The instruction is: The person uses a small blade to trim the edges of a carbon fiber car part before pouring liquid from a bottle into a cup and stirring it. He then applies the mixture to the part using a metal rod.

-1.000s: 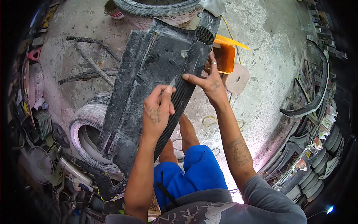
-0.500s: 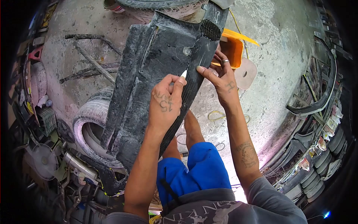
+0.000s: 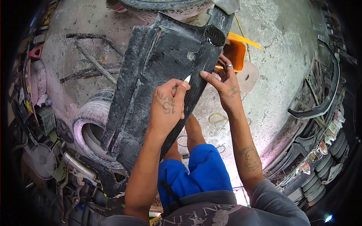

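Observation:
A long, scuffed black panel [image 3: 166,52] with a mesh grille patch [image 3: 215,35] at its top end slants in front of me. My left hand [image 3: 167,103] is closed, thumb and fingers pinching something with a white pointed nozzle [image 3: 187,79]; the rest of it is hidden in the hand. That tip is right at the seam along the panel's textured right strip. On the right edge, my right hand [image 3: 224,81] grips the panel, its thumb on the face and the other fingers around behind.
The panel's top lies by a tyre [image 3: 166,5]. An orange container [image 3: 237,54] stands beyond my right hand, near a pinkish flat piece [image 3: 247,77]. Another tyre [image 3: 90,128] and a metal frame [image 3: 94,62] are at left. Car parts [image 3: 320,101] line the right side.
The panel and both hands appear slightly lower in the view. Both grips stay the same, with the nozzle tip still at the seam.

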A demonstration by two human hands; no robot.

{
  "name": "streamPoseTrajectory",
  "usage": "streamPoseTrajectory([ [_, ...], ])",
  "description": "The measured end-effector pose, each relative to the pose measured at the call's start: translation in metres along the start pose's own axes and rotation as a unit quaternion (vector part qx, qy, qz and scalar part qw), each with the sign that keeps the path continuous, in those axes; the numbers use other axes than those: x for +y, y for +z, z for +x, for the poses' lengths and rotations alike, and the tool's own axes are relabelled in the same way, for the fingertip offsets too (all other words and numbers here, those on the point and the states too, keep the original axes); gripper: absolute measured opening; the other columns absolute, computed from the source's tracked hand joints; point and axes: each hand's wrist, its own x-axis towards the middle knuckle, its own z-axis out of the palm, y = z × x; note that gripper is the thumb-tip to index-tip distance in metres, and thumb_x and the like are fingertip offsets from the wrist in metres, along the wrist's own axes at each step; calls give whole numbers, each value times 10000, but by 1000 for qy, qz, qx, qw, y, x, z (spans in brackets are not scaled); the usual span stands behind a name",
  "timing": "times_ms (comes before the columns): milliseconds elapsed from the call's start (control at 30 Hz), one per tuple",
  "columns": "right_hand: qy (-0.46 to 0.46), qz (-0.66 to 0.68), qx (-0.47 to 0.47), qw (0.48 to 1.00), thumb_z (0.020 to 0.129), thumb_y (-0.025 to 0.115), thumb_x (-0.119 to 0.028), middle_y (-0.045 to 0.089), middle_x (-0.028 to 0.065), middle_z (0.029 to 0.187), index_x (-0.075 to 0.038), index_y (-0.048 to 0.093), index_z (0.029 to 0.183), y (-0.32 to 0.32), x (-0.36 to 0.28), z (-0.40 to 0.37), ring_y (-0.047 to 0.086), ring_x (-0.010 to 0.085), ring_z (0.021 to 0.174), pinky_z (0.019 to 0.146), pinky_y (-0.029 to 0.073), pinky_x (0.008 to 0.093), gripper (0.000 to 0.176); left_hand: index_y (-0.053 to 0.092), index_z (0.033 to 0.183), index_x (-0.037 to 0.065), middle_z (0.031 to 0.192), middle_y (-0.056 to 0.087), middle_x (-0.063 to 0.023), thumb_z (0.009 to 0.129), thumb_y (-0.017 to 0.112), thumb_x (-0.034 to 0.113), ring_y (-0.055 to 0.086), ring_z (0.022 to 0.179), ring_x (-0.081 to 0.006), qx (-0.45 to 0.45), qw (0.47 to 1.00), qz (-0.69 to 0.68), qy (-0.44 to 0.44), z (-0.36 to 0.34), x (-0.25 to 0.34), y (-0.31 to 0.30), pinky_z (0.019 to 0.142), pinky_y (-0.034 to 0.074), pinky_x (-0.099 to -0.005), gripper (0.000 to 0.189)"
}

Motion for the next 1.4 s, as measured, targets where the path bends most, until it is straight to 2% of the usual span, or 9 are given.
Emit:
streamPoseTrajectory([
  [67, -7, -1, 0, 1000, 707, 776, -150, 432, 172, 1281, 11, 380, 1308, 0, 1, 1, 483, 265, 1120, 868, 491, 356, 737, 619, 905, -17, 468, 448, 21, 938, 505, 205, 422, 359, -33, 3, 1000, -1, 7, 0, -1, 1, 336, 324, -191, 252],
  [600, -18, 45, 3, 999, 676, 789, -104, 417, 147, 1264, -11, 397, 1284, -1, 8, 3, 476, 240, 1071, 895, 444, 353, 730, 603, 920, -37, 477, 472, -17, 933, 494, 186, 465, 340, -68, 2, 999, 34, -32, 2, 11, 4, 311, 366, -201, 249],
  [867, -3, 70, -1, 998, 670, 783, -80, 410, 143, 1264, -19, 378, 1295, -1, 8, 4, 468, 245, 1085, 893, 450, 351, 746, 601, 935, -37, 478, 468, -14, 936, 480, 185, 449, 318, -80, -9, 991, -45, -123, 5, 18, 10, 291, 353, -209, 253],
  [1100, 14, 61, -15, 998, 704, 747, -36, 422, 121, 1274, -31, 332, 1310, -1, 2, 2, 472, 214, 1091, 932, 416, 348, 735, 579, 992, -49, 483, 436, 6, 955, 470, 211, 380, 307, -65, 11, 983, -155, -93, 0, 0, 18, 287, 307, -218, 284],
  [1167, 12, 56, -17, 998, 705, 748, -39, 422, 120, 1273, -33, 330, 1313, -2, 2, 4, 472, 214, 1089, 932, 416, 346, 738, 571, 1010, -55, 486, 431, 11, 961, 471, 221, 375, 311, -60, 5, 982, -177, -61, -2, -6, 18, 295, 302, -213, 298],
  [1400, 6, 66, -10, 998, 671, 783, -67, 410, 132, 1261, -31, 376, 1290, -2, 5, 4, 472, 229, 1075, 902, 444, 344, 741, 593, 996, -47, 473, 422, 15, 957, 477, 208, 380, 313, -57, -10, 988, -133, -75, 0, -1, 14, 299, 298, -207, 283],
])
